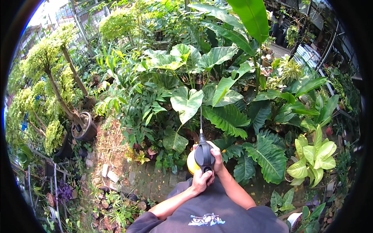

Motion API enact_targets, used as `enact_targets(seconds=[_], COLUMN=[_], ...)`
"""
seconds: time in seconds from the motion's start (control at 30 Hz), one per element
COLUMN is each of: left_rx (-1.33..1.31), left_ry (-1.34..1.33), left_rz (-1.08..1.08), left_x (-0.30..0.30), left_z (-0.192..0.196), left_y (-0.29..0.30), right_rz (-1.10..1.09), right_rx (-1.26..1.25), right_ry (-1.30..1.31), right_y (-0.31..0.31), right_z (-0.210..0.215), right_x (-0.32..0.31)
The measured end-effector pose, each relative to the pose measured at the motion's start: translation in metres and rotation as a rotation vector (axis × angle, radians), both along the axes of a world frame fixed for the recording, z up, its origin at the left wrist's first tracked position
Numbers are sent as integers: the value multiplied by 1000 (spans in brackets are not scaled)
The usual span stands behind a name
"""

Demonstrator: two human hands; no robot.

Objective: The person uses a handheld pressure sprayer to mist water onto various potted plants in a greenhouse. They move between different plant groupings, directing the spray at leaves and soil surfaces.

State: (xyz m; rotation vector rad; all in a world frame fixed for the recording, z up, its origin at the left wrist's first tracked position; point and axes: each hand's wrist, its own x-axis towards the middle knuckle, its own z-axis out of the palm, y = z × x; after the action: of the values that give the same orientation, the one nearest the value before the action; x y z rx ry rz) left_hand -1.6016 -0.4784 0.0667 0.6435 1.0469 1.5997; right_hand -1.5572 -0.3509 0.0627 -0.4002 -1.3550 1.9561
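In front of my body I hold a hand sprayer (204, 156) with a dark grey top, a rounded yellow body and a thin metal wand running forward into the leaves. My left hand (201, 181) is closed at its near end, thumb up by a dark round part. Farther forward, my right hand (217, 156) wraps around the right side of its top. The wand passes beside a pale variegated heart-shaped leaf (186, 104); its tip is lost among the foliage. Just right of my right hand are dark green ruffled leaves (268, 157).
A black pot (84, 127) with a thick-stemmed shrub stands at the left. Yellow-green potted foliage (312, 157) is at the right. Brick paving (149, 180) runs between the planting and me, with loose bricks (110, 174) at its left. One tall broad leaf (252, 19) rises at the back.
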Motion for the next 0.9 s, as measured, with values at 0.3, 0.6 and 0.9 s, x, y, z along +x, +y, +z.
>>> enact_targets(seconds=[0.3,0.6,0.9], left_rx=[-30,-72,-60], left_ry=[-63,-17,-139], left_rz=[47,39,105], left_x=[3,3,7], left_z=[-4,-2,-17], left_y=[-6,-4,-5], right_rz=[-92,-88,-36], right_rx=[15,36,28], right_ry=[-69,-47,-99], right_y=[-9,-6,-5], right_z=[-7,-5,-24], right_x=[-3,-4,-10])
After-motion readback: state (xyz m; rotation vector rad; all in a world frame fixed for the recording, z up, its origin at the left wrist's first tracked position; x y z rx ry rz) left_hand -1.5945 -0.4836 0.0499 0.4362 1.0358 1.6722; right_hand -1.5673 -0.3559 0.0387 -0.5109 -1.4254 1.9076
